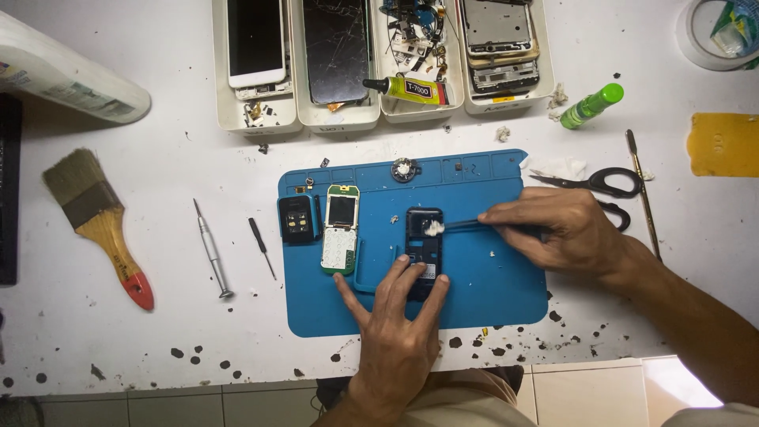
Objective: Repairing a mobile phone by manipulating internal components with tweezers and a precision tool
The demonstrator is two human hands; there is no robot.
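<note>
Looking down from a head camera at a white, paint-speckled worktable point(158, 316) with a blue rubber repair mat point(490, 292) in the middle. On the mat lies a small black opened phone body point(424, 237), upright lengthwise. The left hand point(395, 324) rests at the near end of this phone body, fingers spread, fingertips pressing on its lower part to hold it down. The right hand point(561, 229) comes in from the right, fingers pressed together in a pinch around thin metal tweezers point(466, 225), whose tip holds a small white cotton wad point(433, 228) against the upper part of the phone body. Just left on the mat lie a green-edged circuit board with a white keypad point(340, 229) and a black battery cover point(296, 220). Left of the mat sit a silver screwdriver point(212, 249), a small black screwdriver point(261, 245) and a wooden paintbrush with a red handle tip point(99, 221). Black scissors point(601, 183) lie just beyond the right hand. White trays of phone parts point(340, 119) line the far edge, one holding a yellow glue tube point(411, 89); a green bottle point(591, 105) lies near them.
</note>
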